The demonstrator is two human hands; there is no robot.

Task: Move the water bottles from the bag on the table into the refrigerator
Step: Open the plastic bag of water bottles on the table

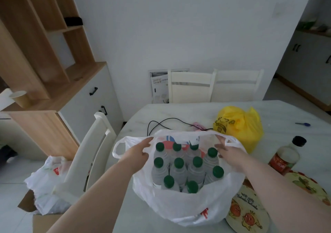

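On the pale bench [286, 113], the thin white plastic bag [188, 207] stands open with clear green-capped water bottles [179, 170] upright inside, its left rim pinched by the left hand [138, 152] and its right rim by the right hand [228, 155].

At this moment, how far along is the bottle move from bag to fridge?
Done: nothing visible; ten green-capped water bottles stand in the white bag on the table. In hand: the left hand and right hand hold the bag's rim open, neither on a bottle. Left: moving every bottle; no refrigerator is in view.
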